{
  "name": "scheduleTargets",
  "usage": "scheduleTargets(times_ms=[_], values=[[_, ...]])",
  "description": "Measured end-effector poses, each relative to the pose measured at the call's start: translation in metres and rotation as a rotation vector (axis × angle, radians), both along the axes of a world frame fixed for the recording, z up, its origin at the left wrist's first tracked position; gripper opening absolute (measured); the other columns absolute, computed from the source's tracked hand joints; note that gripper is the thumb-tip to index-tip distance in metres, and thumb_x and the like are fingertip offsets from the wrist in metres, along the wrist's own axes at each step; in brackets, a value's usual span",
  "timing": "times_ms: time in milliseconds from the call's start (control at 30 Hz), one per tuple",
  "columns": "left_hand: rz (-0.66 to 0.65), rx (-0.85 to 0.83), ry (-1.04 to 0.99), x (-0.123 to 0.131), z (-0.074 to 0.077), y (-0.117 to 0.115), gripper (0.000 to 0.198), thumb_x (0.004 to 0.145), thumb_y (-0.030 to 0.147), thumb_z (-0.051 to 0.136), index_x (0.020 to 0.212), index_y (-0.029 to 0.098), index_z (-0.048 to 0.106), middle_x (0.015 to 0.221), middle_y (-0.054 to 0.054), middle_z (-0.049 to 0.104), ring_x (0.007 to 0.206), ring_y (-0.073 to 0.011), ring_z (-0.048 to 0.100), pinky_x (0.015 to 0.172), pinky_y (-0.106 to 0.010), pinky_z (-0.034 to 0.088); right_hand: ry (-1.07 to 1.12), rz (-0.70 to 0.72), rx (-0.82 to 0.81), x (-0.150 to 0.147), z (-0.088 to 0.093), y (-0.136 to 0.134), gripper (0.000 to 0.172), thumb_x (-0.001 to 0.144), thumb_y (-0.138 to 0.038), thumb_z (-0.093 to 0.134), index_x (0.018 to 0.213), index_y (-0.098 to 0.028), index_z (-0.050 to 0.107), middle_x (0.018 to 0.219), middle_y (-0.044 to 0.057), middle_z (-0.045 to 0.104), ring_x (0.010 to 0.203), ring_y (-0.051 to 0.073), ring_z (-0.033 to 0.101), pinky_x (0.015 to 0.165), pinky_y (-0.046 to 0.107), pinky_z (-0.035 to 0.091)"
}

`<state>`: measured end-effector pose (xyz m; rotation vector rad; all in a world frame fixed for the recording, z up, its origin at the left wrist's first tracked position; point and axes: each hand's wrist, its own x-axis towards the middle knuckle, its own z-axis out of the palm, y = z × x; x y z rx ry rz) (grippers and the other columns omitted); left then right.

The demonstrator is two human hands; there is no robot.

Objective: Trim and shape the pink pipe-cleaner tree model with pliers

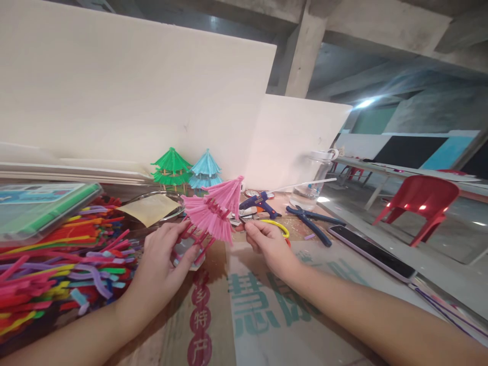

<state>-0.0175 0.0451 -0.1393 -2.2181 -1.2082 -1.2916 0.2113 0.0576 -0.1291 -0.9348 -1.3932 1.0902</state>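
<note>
A pink pavilion model [213,208] with two pleated, fuzzy roof tiers, seemingly of pipe cleaners, is tilted in my left hand [165,259]. My left fingers and thumb are closed around its lower posts and pale base [190,254]. Close to the right of the roof, my right hand [269,244] is closed in a pinch. A thin dark tip [243,220] pokes out from those fingers toward the model; its kind is too small to make out. Behind stand a green pavilion model [171,170] and a light blue one [206,170].
Coloured pipe cleaners [76,264] heap at left beside a plastic case [46,208]. A blue glue gun [263,203], yellow-handled scissors [280,226], pliers [312,221], a water jug [310,178] and a phone [371,251] lie rightward. White boards [133,91] rise behind; printed cardboard [290,325] covers the table.
</note>
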Motion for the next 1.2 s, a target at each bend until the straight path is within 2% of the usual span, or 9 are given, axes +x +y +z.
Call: scheduleTargets(times_ms=[167,533,800,967,1200], values=[[-0.005,-0.017,-0.020,0.000,-0.002,0.002,0.032,0.092,0.039,0.048,0.114,0.017,0.056,0.109,-0.009,0.068,0.102,-0.0265,0.063,0.085,-0.040,0.048,-0.039,0.023,0.044,0.001,0.003,-0.003,0.051,0.068,-0.068,0.063,0.067,-0.019,0.052,0.051,-0.008,0.033,0.047,0.008,0.024,0.046,0.027,0.013],[-0.016,-0.083,-0.068,0.000,0.001,0.001,0.032,0.089,0.041,0.049,0.111,0.019,0.057,0.109,-0.009,0.069,0.103,-0.0267,0.063,0.088,-0.042,0.048,-0.028,-0.011,0.014,0.002,0.000,0.001,0.050,0.069,-0.067,0.063,0.072,-0.017,0.057,0.051,-0.009,0.029,0.047,0.008,0.020,0.047,0.026,0.011],[-0.088,-0.299,-0.312,0.004,0.009,-0.006,0.038,0.089,0.047,0.044,0.113,0.021,0.058,0.113,-0.009,0.065,0.110,-0.0270,0.060,0.096,-0.043,0.048,-0.049,0.021,0.101,-0.001,0.002,-0.003,0.047,0.071,-0.065,0.062,0.067,-0.019,0.052,0.054,-0.007,0.033,0.050,0.009,0.025,0.047,0.027,0.016],[-0.128,-0.416,-0.461,0.006,0.010,-0.006,0.042,0.088,0.051,0.045,0.114,0.022,0.059,0.119,-0.008,0.064,0.118,-0.0272,0.057,0.103,-0.043,0.045,-0.046,0.009,0.063,0.000,0.001,0.000,0.050,0.071,-0.067,0.060,0.075,-0.017,0.057,0.052,-0.008,0.031,0.049,0.009,0.022,0.047,0.027,0.014],[-0.133,-0.417,-0.475,0.006,0.007,-0.004,0.045,0.087,0.053,0.046,0.115,0.021,0.059,0.121,-0.009,0.063,0.119,-0.0280,0.056,0.104,-0.046,0.044,-0.087,-0.022,0.050,0.000,0.001,0.002,0.050,0.069,-0.068,0.060,0.074,-0.018,0.056,0.053,-0.008,0.032,0.050,0.009,0.024,0.047,0.027,0.015]])
